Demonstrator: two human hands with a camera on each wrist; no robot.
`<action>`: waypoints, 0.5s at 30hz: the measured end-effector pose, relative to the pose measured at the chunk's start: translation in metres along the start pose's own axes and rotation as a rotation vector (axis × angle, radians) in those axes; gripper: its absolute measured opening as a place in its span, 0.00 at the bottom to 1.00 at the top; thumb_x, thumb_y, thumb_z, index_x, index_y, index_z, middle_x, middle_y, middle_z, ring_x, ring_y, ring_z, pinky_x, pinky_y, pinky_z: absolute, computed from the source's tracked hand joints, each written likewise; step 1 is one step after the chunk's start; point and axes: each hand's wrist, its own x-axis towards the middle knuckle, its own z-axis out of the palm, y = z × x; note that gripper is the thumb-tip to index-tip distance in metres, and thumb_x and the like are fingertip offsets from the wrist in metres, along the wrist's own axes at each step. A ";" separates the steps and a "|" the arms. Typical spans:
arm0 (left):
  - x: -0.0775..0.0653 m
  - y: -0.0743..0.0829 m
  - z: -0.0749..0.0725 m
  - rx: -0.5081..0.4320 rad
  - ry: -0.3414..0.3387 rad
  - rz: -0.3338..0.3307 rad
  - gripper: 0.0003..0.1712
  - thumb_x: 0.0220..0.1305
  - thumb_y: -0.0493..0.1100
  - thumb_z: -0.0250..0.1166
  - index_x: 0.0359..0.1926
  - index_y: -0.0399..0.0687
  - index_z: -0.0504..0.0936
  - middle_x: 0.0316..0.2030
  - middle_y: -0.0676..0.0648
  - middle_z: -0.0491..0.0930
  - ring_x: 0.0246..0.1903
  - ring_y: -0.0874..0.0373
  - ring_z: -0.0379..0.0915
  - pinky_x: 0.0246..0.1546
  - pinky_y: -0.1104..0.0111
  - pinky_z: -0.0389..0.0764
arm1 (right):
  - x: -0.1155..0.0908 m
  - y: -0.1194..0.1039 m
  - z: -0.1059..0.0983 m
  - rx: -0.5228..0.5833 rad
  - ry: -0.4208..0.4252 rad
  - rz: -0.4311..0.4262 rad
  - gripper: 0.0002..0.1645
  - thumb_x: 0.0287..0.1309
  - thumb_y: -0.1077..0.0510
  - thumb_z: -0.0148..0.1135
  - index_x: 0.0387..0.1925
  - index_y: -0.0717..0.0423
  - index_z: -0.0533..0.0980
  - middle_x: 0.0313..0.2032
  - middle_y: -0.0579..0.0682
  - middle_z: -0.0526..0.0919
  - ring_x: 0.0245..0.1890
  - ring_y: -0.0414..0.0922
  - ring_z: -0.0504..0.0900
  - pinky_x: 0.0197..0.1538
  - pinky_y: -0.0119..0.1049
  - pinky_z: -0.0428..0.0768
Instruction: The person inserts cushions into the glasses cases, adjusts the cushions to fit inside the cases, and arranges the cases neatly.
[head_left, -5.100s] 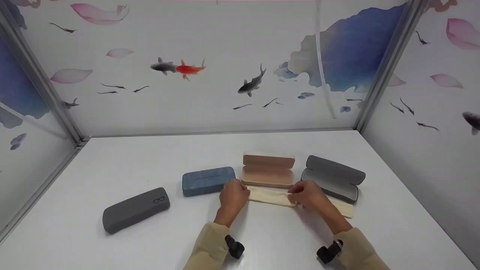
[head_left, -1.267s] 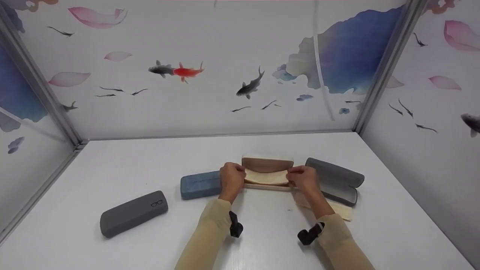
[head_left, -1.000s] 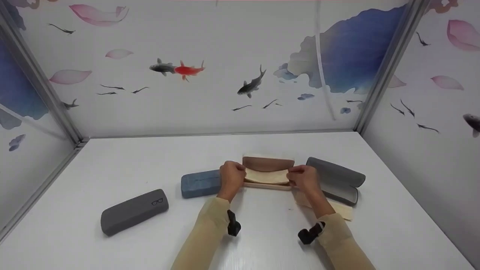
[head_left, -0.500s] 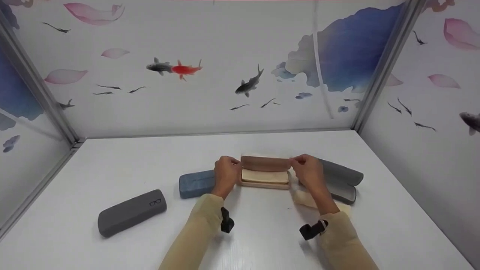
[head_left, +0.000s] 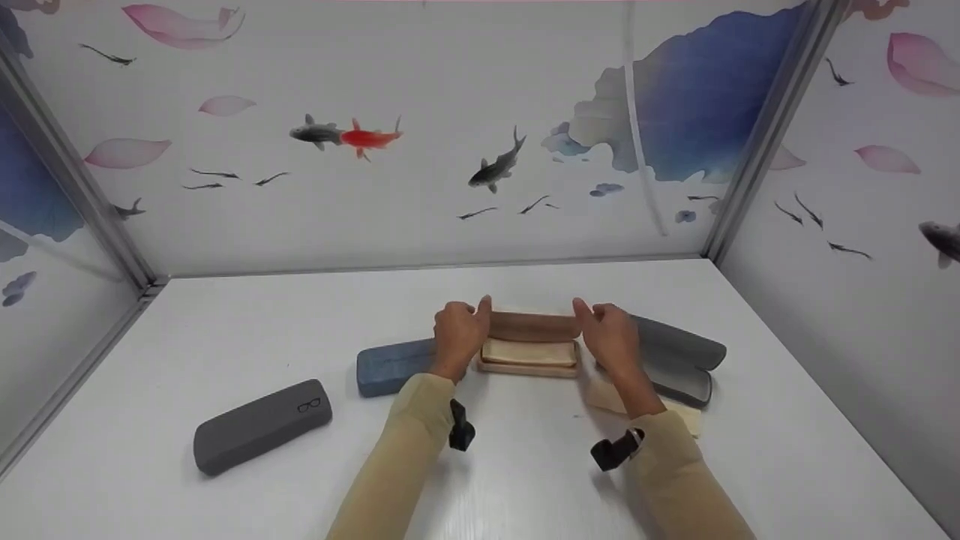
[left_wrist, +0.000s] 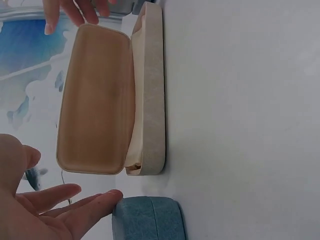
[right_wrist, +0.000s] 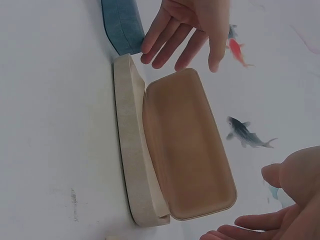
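An open glasses case [head_left: 534, 328] with a cream outside and tan lining stands mid-table, its lid raised. A folded pale yellow cloth [head_left: 529, 352] lies in its base. My left hand [head_left: 459, 337] is at the lid's left end, thumb up; in the left wrist view its fingers [left_wrist: 95, 205] are extended, apart from the lid, with a fingertip by the blue case. My right hand [head_left: 611, 341] is at the lid's right end; in the right wrist view its fingers [right_wrist: 260, 222] are extended. Neither hand holds anything.
A closed blue glasses case [head_left: 394, 369] sits left of the cream one, partly behind my left hand. An open grey case [head_left: 682, 345] lies right, with another yellow cloth [head_left: 686, 418] before it. Far left is a closed dark grey case [head_left: 262, 427].
The yellow cloth was first on the table, then held by both hands over the cream case; now it lies in the base. Both hands have let go and moved up beside the lid.
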 end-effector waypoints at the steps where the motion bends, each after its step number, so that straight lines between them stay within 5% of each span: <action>1: 0.001 0.002 0.001 -0.004 -0.012 -0.011 0.26 0.73 0.54 0.57 0.33 0.35 0.86 0.28 0.43 0.84 0.26 0.56 0.75 0.31 0.62 0.80 | 0.002 0.000 0.000 0.001 -0.008 0.005 0.37 0.75 0.41 0.48 0.60 0.73 0.73 0.56 0.71 0.79 0.57 0.64 0.78 0.63 0.57 0.74; 5: 0.003 0.006 0.008 0.003 -0.050 -0.053 0.27 0.73 0.57 0.56 0.21 0.45 0.75 0.19 0.49 0.72 0.22 0.57 0.68 0.25 0.66 0.70 | 0.009 0.001 0.000 0.017 -0.043 0.056 0.38 0.73 0.36 0.47 0.51 0.69 0.80 0.44 0.65 0.85 0.39 0.53 0.83 0.48 0.46 0.82; 10: 0.002 0.010 0.013 0.036 -0.040 -0.092 0.32 0.74 0.60 0.54 0.38 0.33 0.83 0.33 0.38 0.84 0.36 0.46 0.82 0.39 0.55 0.82 | 0.015 0.002 0.003 0.050 -0.090 0.122 0.37 0.72 0.34 0.48 0.33 0.65 0.79 0.24 0.51 0.80 0.25 0.44 0.78 0.27 0.32 0.75; 15: 0.001 0.014 0.017 0.051 -0.044 -0.114 0.38 0.74 0.63 0.51 0.48 0.28 0.82 0.41 0.33 0.85 0.42 0.42 0.84 0.46 0.52 0.83 | 0.016 0.002 0.006 0.039 -0.104 0.146 0.40 0.72 0.34 0.48 0.46 0.71 0.78 0.41 0.65 0.84 0.37 0.53 0.84 0.32 0.35 0.81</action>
